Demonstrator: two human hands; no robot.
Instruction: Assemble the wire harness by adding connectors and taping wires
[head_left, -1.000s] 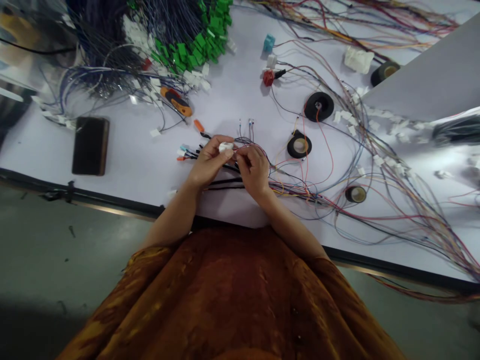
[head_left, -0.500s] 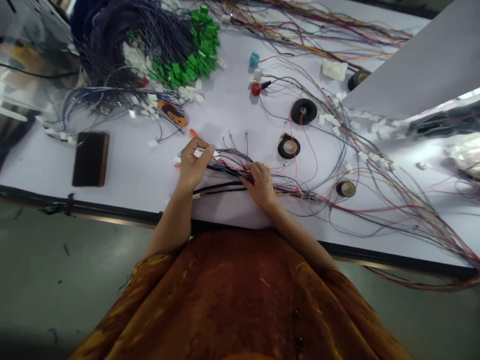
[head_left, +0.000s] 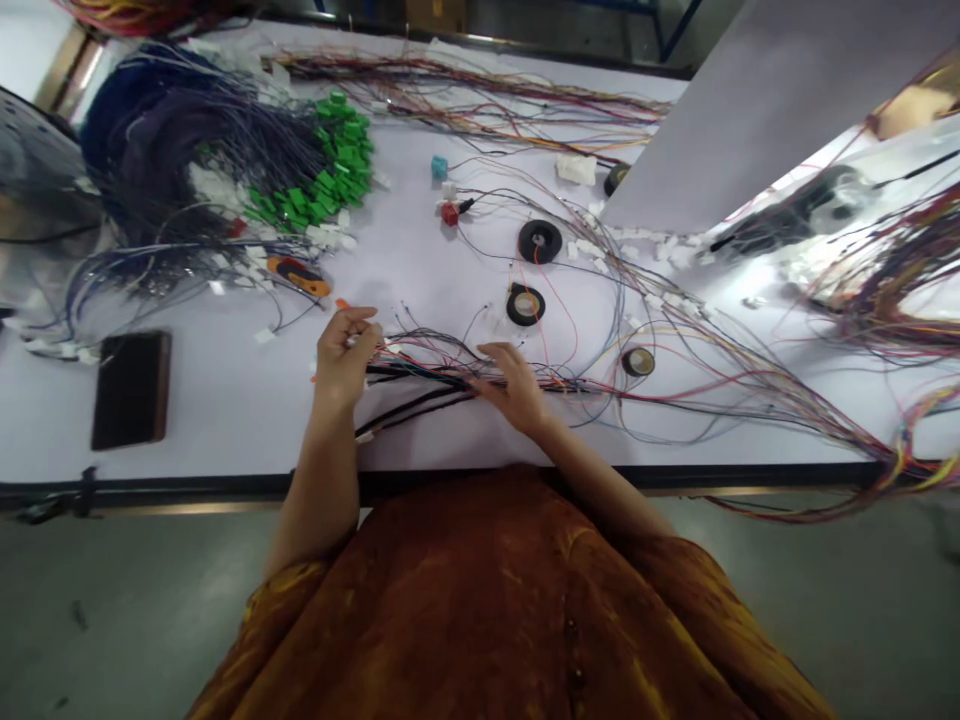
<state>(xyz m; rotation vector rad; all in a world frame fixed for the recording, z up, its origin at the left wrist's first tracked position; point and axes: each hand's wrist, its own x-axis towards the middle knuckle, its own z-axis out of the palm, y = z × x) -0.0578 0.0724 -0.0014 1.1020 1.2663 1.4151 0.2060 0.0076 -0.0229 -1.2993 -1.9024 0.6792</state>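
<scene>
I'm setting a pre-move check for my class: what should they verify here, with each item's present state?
Right hand closed on the wire bundle: not ok; thumb and fingers are apart.
Left hand holding something firmly: cannot tell; its fingertips are unclear.
Far black tape roll free of wires: not ok; a red wire crosses it.
Phone apart from the wire bundle: ok.
Orange-and-black tool apart from both hands: ok.

white desk (head_left: 225, 420) across the view, dark front edge (head_left: 187, 490) | grey-green floor (head_left: 172, 590) on near side, dark scraps (head_left: 79, 613) at left | pale panel (head_left: 705, 120) slanting in, upper right | beyond desk: blue frame (head_left: 679, 30), brown box (head_left: 435, 14) | bright glare on desk at right
</scene>
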